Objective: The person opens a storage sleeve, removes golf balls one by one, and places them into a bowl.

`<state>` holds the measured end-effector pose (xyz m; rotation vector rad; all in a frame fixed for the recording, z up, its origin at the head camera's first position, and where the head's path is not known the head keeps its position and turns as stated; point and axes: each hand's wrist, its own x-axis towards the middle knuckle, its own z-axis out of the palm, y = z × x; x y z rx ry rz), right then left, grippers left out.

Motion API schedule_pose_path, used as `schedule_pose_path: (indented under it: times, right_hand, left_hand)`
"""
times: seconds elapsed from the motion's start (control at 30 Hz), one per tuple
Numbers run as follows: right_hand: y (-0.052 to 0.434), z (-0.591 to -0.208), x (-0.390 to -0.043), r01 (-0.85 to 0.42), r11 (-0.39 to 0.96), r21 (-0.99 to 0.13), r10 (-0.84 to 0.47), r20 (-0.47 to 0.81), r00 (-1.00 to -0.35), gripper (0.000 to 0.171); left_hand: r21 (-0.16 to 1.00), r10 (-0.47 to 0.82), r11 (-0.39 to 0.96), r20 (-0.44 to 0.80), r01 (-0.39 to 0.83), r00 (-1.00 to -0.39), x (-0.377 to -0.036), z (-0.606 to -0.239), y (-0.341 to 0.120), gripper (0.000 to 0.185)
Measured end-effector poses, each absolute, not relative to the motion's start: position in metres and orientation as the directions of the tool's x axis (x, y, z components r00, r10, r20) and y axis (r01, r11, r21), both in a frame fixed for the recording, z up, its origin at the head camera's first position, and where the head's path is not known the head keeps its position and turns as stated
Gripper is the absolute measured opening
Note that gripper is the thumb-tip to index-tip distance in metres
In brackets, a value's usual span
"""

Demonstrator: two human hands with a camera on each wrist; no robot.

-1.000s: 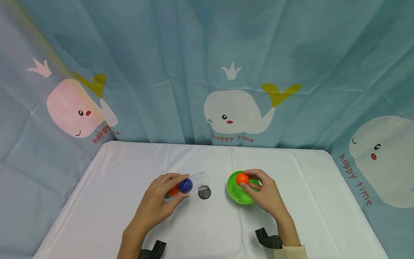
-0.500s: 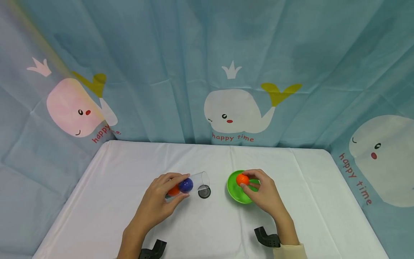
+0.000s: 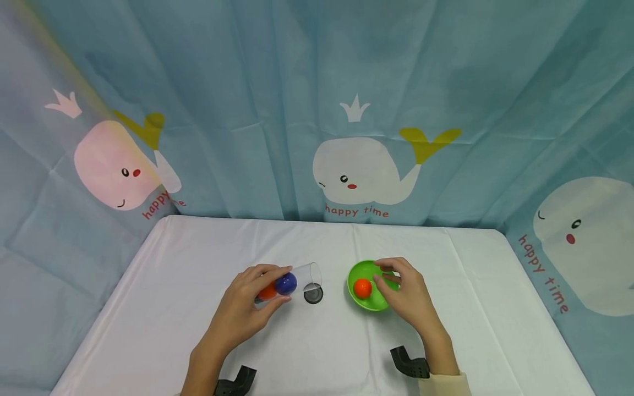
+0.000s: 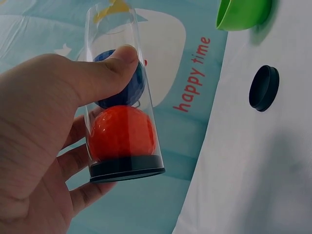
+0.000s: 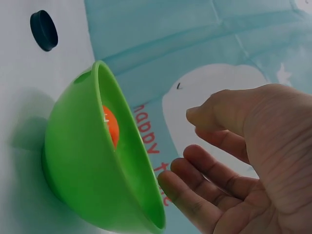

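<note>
My left hand (image 3: 244, 309) grips a clear plastic tube (image 4: 114, 36) with a black cap on its lower end. Inside the tube, a red-orange ball (image 4: 123, 134) sits at the capped end, and a dark blue ball (image 3: 285, 284) lies against it. The tube's other end stands uncovered. My right hand (image 3: 407, 294) is over the right side of a green bowl (image 5: 83, 156), fingers parted and holding nothing. An orange ball (image 3: 362, 288) rests inside the bowl, apart from the fingers.
A loose black cap (image 3: 313, 295) lies on the white tablecloth (image 3: 317, 352) between the tube and the bowl. Behind the table hangs a blue curtain (image 3: 277, 110) printed with whales. Each wrist bears a black mount (image 3: 410, 363).
The right hand has let go of the orange ball, which has dropped into the bowl, and its fingers have parted. The left hand keeps its hold on the tube, almost unmoved.
</note>
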<state>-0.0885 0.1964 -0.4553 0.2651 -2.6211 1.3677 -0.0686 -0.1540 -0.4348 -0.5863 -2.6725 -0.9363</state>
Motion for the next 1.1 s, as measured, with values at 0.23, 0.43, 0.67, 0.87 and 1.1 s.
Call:
schedule_pose_path:
  times: [0.23,0.43,0.67,0.87,1.1]
  right_hand:
    - [0.196,-0.453,-0.088,-0.266,0.544,-0.796,-0.087,0.262,-0.961,0.028]
    - [0.195,-0.449,-0.086,-0.277,0.532,-0.8,-0.096,0.267,-0.959,0.024]
    - [0.189,-0.444,-0.084,-0.269,0.481,-0.835,-0.122,0.239,-0.963,0.024]
    - [0.179,-0.442,-0.082,-0.272,0.398,-0.876,-0.185,0.214,-0.959,0.024]
    - [0.17,-0.441,-0.08,-0.24,0.362,-0.901,-0.217,0.169,-0.962,0.022]
  left_hand:
    - [0.527,0.291,0.718,0.367,0.456,-0.883,-0.069,-0.434,-0.154,0.061]
    - [0.529,0.288,0.714,0.375,0.459,-0.881,-0.069,-0.433,-0.154,0.059]
    - [0.522,0.293,0.706,0.401,0.479,-0.868,-0.069,-0.433,-0.153,0.059]
    - [0.514,0.298,0.702,0.415,0.492,-0.859,-0.068,-0.432,-0.151,0.059]
    - [0.494,0.318,0.703,0.426,0.512,-0.847,-0.067,-0.432,-0.149,0.057]
